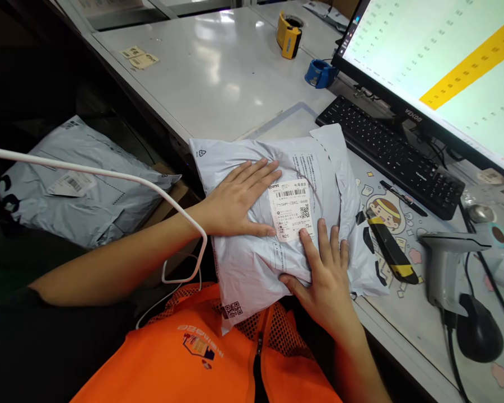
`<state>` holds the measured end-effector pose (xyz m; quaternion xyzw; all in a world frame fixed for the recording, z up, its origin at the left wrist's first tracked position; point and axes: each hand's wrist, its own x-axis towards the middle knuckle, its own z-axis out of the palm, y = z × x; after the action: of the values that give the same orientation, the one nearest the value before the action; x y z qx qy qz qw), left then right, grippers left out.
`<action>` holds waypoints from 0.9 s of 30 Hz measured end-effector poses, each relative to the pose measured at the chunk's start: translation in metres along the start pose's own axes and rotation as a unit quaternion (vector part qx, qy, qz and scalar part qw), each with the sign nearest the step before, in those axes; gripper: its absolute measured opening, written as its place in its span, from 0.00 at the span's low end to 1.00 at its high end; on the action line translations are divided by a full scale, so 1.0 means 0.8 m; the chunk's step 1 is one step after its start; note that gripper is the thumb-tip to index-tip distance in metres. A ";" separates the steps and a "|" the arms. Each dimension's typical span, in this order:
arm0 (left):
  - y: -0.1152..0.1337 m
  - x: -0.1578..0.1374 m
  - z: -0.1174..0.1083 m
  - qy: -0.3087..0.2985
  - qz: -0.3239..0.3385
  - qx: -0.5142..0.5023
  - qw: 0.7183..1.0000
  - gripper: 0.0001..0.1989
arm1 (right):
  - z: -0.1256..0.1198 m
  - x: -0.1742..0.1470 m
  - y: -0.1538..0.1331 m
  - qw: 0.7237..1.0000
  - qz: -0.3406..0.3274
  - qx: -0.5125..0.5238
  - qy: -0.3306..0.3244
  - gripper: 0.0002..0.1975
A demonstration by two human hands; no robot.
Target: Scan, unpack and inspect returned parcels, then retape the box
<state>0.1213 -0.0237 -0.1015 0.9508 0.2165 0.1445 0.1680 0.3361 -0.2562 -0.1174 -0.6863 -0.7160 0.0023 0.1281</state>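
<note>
A pale grey plastic mailing bag (252, 263) lies over the desk's front edge, its near corner hanging toward my orange vest. On its upper face is a white shipping label (292, 210) with a barcode and small square code. My left hand (239, 198) rests flat on the bag just left of the label, fingers spread. Lower right of the label, my right hand (325, 274) also presses on the bag with its fingers apart, one fingertip touching the label's bottom edge. Neither hand grips anything. The bag's contents are hidden.
Right of the bag lie a utility knife (388, 246), a barcode scanner (445, 268) and a mouse (479, 330). A keyboard (390, 151) sits below the monitor (437, 67). Another mailing bag (96, 190) is at left, behind a white cable (151, 187). Farther back stands a yellow tape roll (289, 36).
</note>
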 end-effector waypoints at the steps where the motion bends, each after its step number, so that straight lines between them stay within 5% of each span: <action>1: 0.000 0.000 0.000 0.001 0.000 0.000 1.000 0.63 | 0.000 0.000 0.000 1.000 0.000 0.001 0.001 0.49; 15: -0.005 0.003 0.004 0.009 0.004 -0.017 1.000 0.63 | -0.016 0.006 -0.006 0.998 0.027 0.058 -0.025 0.50; 20: -0.004 0.003 0.002 0.012 0.009 -0.023 1.000 0.62 | -0.062 0.010 -0.020 0.972 0.038 0.209 0.098 0.27; 23: -0.005 0.004 0.002 0.009 0.011 -0.023 1.000 0.61 | -0.105 0.025 -0.070 0.949 -0.093 0.273 0.130 0.08; 25: -0.006 0.005 0.003 0.017 0.010 -0.022 1.000 0.61 | -0.129 0.038 -0.106 0.913 -0.269 0.291 0.100 0.04; 27: -0.006 0.005 0.000 0.030 0.013 -0.022 0.999 0.59 | -0.147 0.047 -0.133 0.906 -0.351 0.227 0.067 0.01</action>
<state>0.1229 -0.0183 -0.1025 0.9448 0.2061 0.1795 0.1806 0.2528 -0.2458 0.0221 -0.3416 -0.8804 0.0740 0.3204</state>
